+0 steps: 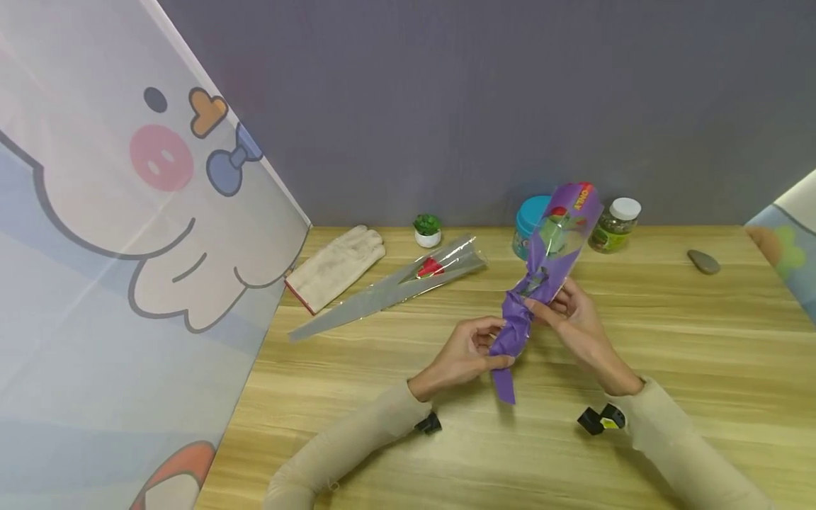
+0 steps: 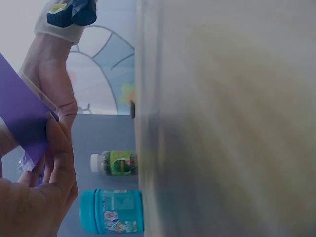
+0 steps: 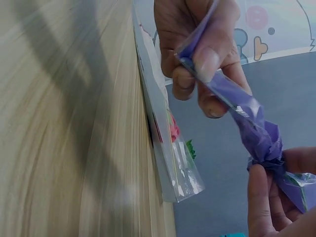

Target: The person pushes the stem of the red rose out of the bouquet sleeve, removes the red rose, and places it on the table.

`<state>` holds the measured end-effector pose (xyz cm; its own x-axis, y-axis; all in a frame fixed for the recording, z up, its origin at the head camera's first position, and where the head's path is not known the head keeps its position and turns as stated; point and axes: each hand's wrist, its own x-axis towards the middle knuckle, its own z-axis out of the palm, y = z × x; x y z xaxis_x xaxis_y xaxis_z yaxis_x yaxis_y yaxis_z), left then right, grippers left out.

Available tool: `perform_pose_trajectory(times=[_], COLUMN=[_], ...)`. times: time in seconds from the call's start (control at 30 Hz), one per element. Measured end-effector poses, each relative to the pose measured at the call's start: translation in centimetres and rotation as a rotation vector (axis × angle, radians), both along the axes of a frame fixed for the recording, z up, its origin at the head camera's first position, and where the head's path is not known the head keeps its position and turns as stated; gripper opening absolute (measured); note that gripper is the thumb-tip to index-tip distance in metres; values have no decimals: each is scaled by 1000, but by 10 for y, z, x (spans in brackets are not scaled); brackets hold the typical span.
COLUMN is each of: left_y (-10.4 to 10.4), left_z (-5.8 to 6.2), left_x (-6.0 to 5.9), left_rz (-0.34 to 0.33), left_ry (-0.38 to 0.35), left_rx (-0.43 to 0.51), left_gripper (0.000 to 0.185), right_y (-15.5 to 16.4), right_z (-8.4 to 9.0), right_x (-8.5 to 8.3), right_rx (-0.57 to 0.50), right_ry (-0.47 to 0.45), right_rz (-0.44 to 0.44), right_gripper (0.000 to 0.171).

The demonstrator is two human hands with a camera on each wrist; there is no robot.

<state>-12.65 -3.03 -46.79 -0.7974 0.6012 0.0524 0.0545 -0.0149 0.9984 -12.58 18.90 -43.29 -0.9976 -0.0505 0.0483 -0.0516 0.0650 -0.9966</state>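
Your left hand (image 1: 468,354) pinches the low end of the purple flower wrap (image 1: 542,273); your right hand (image 1: 574,315) grips its twisted middle, held just over the table (image 1: 637,340); a clear-wrapped flower (image 1: 395,287), maybe a rose, lies at ten o'clock from your hands.

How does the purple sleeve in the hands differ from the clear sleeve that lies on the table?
The purple sleeve is opaque violet at its lower part; the clear sleeve is see-through.
The purple sleeve is held above the table by the left hand and right hand; the clear sleeve lies flat, untouched.
The purple sleeve is twisted and crumpled at its narrow part; the clear sleeve is smooth.
Both are long cones with a red flower inside.
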Motion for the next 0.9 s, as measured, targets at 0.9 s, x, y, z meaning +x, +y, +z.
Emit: perform_pose_trajectory(times=[0.9], left_y=[-6], left_z=[17], left_x=[3], left_rz=[-5], left_ry=[-26], left_rx=[-155], left_gripper=[55], right_y=[7], right_z=[12], right_x=[-11], right_rx=[-236], right_ry=[17], right_rz=[-22], right_gripper=[34])
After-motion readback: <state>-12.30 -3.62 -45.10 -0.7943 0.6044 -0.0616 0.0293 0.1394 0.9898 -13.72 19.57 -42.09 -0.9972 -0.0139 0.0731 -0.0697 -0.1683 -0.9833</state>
